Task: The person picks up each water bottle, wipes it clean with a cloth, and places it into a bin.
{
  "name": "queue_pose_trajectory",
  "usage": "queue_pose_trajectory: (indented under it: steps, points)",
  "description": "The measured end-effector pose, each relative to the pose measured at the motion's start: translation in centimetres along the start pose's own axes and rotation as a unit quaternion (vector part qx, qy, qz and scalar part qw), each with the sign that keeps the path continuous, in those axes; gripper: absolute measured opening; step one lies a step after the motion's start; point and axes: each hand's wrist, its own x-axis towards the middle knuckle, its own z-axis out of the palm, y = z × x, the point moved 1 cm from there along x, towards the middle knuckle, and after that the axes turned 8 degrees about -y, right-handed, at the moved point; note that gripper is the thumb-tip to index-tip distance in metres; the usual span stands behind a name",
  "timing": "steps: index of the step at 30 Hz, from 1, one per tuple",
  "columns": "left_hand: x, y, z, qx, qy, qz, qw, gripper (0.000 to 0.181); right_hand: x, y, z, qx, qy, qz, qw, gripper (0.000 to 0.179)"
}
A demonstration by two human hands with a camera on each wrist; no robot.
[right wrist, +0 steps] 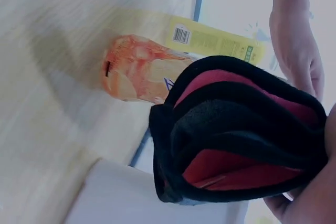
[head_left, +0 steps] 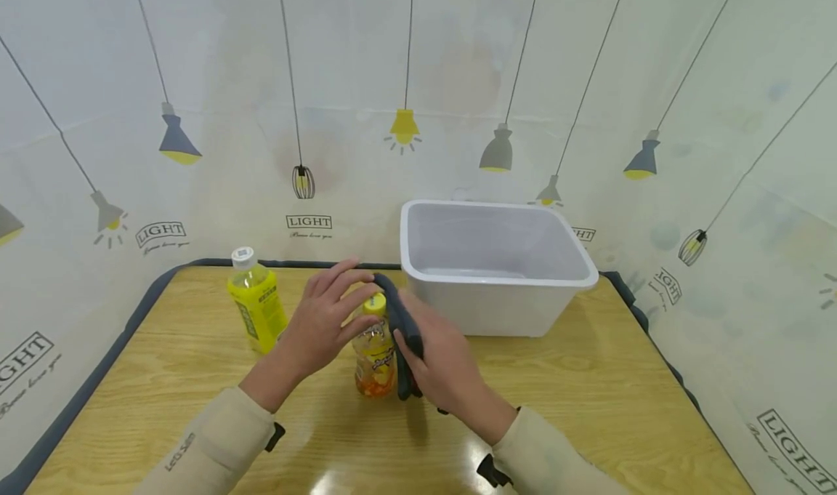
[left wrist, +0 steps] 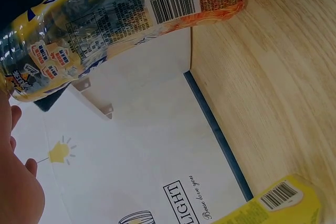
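Note:
My right hand (head_left: 447, 360) grips a dark folded fabric piece (head_left: 402, 324), upright on the right side of a clear bottle (head_left: 375, 357). The bottle stands on the table, with a yellow cap, a printed wrapper and orange contents low down. In the right wrist view the fabric (right wrist: 236, 114) shows black edging, several folds and pinkish-red inner faces; its exact kind is unclear. My left hand (head_left: 323, 317) reaches over beside the yellow cap, fingers extended towards the fabric's top edge. Whether its fingertips touch the fabric or the bottle, I cannot tell.
Left of my left hand stands a yellow-green bottle (head_left: 258, 306) with a white cap. A white open-topped bin (head_left: 487, 306) stands at the back right of the wooden table (head_left: 314, 437). Behind is a wall covering (head_left: 360, 153) printed with lamps.

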Motion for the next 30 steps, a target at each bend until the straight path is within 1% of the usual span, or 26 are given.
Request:
queue_pose_trajectory:
  steps: [2,4,6,9,12,14,21,25,27,28,30]
  points:
    - [0.0,0.0,0.1,-0.003,0.003,0.001,1.0000,0.053,0.2,-0.3,0.1,-0.053,-0.015,-0.007,0.9985,0.057]
    - [0.0,0.0,0.1,-0.005,-0.002,-0.003,1.0000,0.053,0.2,-0.5,0.3,-0.101,-0.029,-0.014,0.9944,0.066]
    - [0.0,0.1,0.1,-0.006,-0.005,-0.005,1.0000,0.053,0.1,-0.6,0.6,-0.136,-0.040,-0.014,0.9899,0.076]
    - [0.0,0.1,0.0,-0.006,-0.010,-0.010,0.9999,0.054,-0.1,-0.7,0.9,-0.176,-0.044,-0.017,0.9833,0.087]
    - [0.1,0.1,0.0,-0.005,-0.007,-0.010,0.9999,0.054,-0.3,-0.7,1.1,-0.204,-0.042,-0.018,0.9778,0.087]
    - [0.1,0.2,-0.1,-0.006,-0.009,-0.013,0.9999,0.055,-0.5,-0.6,1.2,-0.214,-0.040,-0.021,0.9758,0.086]
    - [0.2,0.2,-0.1,-0.003,-0.016,-0.012,0.9998,0.055,-1.0,0.1,1.6,-0.199,-0.017,-0.020,0.9796,0.075]
    - [0.1,0.2,-0.2,-0.002,-0.020,-0.015,0.9997,0.055,-1.4,0.6,2.1,-0.206,-0.008,-0.022,0.9783,0.072]
    - [0.1,0.2,-0.1,0.000,-0.020,-0.015,0.9997,0.055,-1.7,0.8,2.5,-0.212,-0.016,-0.013,0.9770,0.071]
    - [0.0,0.2,-0.1,0.000,-0.019,-0.015,0.9997,0.055,-1.8,0.9,2.8,-0.217,-0.027,-0.004,0.9759,0.071]
    - [0.0,0.2,-0.1,0.002,-0.017,-0.013,0.9998,0.055,-2.3,1.2,3.5,-0.229,-0.062,0.020,0.9712,0.070]
